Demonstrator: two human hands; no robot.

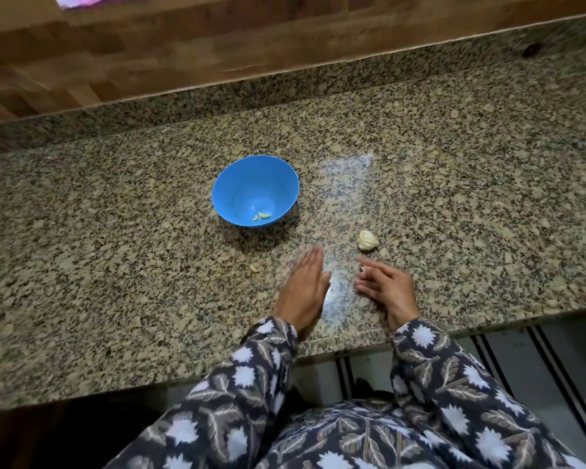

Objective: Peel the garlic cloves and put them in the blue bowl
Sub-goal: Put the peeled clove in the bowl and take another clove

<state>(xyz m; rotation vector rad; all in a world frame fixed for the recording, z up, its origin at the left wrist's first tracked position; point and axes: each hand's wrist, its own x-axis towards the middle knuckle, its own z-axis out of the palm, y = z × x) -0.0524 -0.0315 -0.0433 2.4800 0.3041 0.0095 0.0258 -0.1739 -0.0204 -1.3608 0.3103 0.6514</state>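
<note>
Granite (454, 164), blue bowl (237, 177), greenish cloves (262, 216), left hand (305, 289) flat, right hand (386, 286) pinching white clove (363, 267)

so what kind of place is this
Most likely a home kitchen: a granite counter, a blue bowl holding peeled cloves, and a garlic bulb lying on it.

Blue bowl (278, 174), speckled tan-black granite counter (454, 157), white garlic bulb (367, 240), navy leaf-print sleeves (251, 374)

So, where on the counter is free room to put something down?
The counter is bare left of the blue bowl and right of the garlic bulb. Crowded: the near middle, with the left hand, the right hand pinching a clove and a loose garlic piece.
</note>
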